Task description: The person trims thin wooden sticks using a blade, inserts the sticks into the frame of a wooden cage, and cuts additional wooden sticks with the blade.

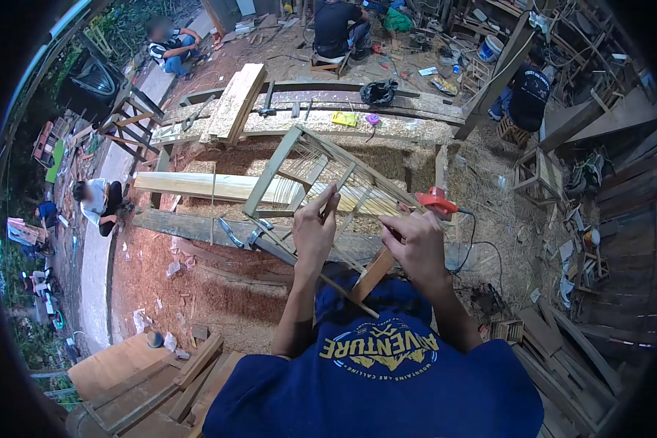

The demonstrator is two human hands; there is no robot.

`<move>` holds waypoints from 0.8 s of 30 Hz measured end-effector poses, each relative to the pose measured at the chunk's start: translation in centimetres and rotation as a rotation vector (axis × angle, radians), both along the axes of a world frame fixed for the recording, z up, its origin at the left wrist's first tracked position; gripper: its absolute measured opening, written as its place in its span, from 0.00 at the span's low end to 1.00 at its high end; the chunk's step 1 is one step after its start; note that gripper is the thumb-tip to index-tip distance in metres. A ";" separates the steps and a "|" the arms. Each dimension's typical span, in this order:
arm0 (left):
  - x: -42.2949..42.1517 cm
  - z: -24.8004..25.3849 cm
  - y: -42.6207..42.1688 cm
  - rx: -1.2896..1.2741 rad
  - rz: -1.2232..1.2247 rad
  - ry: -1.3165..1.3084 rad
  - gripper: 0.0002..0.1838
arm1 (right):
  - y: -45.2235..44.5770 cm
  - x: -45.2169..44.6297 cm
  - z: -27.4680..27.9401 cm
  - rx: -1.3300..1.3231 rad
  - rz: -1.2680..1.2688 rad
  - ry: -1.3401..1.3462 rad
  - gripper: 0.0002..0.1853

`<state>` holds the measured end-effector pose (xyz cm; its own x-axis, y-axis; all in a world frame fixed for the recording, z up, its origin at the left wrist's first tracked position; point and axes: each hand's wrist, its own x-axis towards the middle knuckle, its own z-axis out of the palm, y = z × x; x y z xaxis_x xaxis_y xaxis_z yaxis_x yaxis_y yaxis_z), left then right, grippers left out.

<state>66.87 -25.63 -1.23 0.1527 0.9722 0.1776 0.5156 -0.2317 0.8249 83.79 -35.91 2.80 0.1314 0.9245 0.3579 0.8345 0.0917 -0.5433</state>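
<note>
A wooden frame (271, 171) strung with many thin pale strands leans in front of me, tilted, its lower end near my lap. My left hand (314, 230) is over the strands, with the fingers pressed together and pointing up. Whatever it pinches is too fine to make out. To the right, my right hand (417, 244) is closed in a pinch at the frame's right side, where a thin strand runs to its fingertips. Just behind that hand a red power tool (436, 201) with a dark cord rests on the bench.
Behind the frame, a bench (409, 131) covered in shavings carries stacked planks (237, 102), a hammer (268, 102), a yellow item (345, 118) and a black bag (379, 92). A clamp-like metal tool (231, 232) lies left of the frame. Several people sit around the workshop.
</note>
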 end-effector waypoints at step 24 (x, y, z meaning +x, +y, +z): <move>-0.4 0.0 0.7 -0.029 -0.014 0.025 0.16 | 1.2 -1.0 -0.4 -0.010 -0.088 -0.037 0.07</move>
